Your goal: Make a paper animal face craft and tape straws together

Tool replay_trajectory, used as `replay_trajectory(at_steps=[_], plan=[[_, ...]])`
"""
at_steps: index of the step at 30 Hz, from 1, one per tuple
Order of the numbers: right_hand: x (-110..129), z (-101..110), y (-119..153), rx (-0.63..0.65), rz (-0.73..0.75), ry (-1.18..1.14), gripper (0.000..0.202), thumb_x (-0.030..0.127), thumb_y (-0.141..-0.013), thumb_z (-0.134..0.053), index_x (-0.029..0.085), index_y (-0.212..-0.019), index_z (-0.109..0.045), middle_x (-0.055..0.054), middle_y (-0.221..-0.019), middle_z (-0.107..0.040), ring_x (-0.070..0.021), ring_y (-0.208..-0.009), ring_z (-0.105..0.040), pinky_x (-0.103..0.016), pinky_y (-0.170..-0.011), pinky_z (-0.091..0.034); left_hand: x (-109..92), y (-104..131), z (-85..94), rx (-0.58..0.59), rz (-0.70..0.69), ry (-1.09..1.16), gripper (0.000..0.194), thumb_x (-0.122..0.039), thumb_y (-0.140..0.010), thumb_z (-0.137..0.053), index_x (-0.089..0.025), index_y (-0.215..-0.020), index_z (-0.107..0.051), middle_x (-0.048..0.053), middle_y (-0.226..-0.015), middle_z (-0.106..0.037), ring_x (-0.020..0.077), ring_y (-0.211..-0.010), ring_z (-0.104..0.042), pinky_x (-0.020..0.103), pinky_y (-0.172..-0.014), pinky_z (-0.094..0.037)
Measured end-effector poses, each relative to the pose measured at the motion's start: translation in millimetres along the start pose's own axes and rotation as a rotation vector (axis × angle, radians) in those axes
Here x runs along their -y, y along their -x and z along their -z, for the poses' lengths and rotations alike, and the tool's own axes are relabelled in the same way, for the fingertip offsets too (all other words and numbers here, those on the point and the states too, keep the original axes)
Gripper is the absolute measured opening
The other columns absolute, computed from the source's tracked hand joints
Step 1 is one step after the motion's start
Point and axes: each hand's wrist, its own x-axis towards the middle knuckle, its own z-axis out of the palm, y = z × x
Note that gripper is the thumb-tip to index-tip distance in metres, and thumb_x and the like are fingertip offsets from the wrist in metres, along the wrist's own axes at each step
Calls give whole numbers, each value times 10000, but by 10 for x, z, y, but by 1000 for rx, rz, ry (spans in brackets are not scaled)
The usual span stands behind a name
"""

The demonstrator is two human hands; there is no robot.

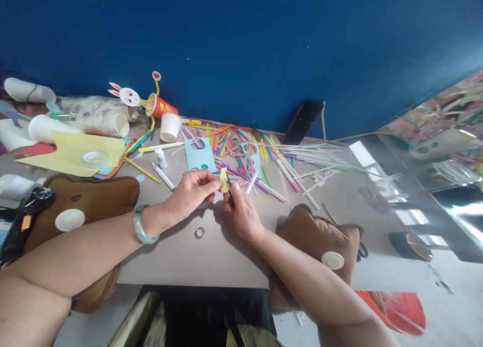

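Note:
My left hand, with a jade-coloured bangle on its wrist, pinches a small piece of yellow paper between thumb and fingertips. My right hand is closed round small dark scissors, mostly covered by the fingers; the blades meet the yellow paper. Just beyond the hands lie a light blue paper sheet with a round hole cut in it and a white marker. Nearer me, a small roll of clear tape rests on the table.
Coloured sticks are heaped at the back, beside a leaning phone. On the left are paper cups, yellow paper and a rabbit figure on a red cup. Brown cushions flank my forearms.

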Motion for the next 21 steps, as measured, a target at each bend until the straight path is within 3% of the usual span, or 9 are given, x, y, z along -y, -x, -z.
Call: replay_trajectory(at_steps=[21], plan=[[-63, 3, -28, -37, 23, -38, 563, 739, -850, -444, 212, -654, -435, 58, -481, -385, -78, -431, -306, -254, -442, -223, -35, 36, -17, 13, 15, -41, 161, -308, -786, -671, -150, -757, -655, -23, -559, -576, 74, -474, -481, 196, -460, -361]])
